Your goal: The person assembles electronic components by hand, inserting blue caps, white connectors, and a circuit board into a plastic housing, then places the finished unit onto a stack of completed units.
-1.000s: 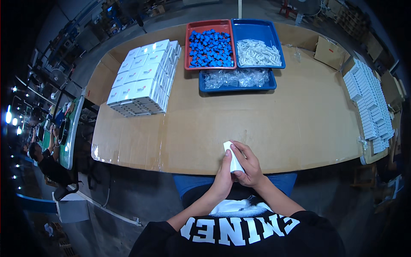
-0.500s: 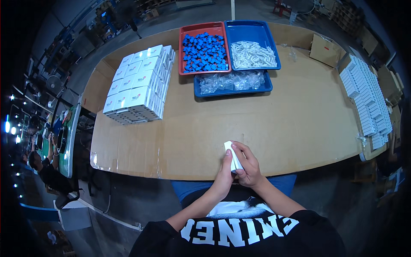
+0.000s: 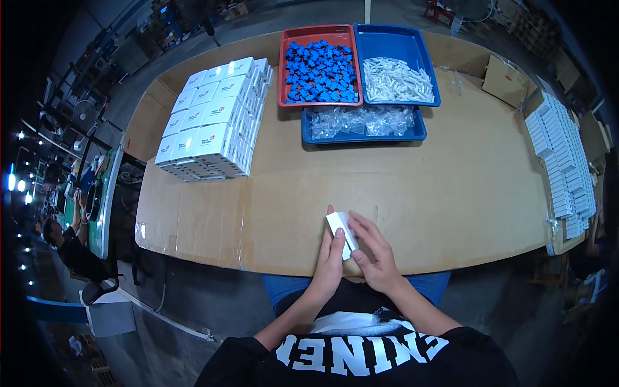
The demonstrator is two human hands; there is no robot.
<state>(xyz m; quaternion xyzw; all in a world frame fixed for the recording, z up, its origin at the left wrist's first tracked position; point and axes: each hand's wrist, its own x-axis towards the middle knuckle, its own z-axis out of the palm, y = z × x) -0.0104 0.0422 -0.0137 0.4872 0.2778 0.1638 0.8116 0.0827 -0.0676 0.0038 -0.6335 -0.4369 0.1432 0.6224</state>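
Note:
Near the front edge of the table, a small white box (image 3: 342, 236) is in my left hand (image 3: 327, 263), tilted, with its top leaning away to the left. The left thumb presses on its face and the fingers lie behind it. My right hand (image 3: 380, 261) is at the box's right side, fingers stretched out and apart. Its thumb is by the lower end of the box; whether it touches is hard to tell. A dark slit runs along the box's right part, and a pale, blurred strip shows beside it.
A stack of white boxes (image 3: 203, 122) stands at left on the brown table (image 3: 400, 187). At the back are a red tray (image 3: 283, 84) of blue parts, a blue tray (image 3: 393, 42) of white sticks and a lower blue tray (image 3: 361, 138) of clear bags. More white boxes (image 3: 561, 161) are at right.
The right hand's fingers have loosened and moved away from the box. The box has tipped leftward in the left hand, showing its dark slit. The whole view has shifted slightly.

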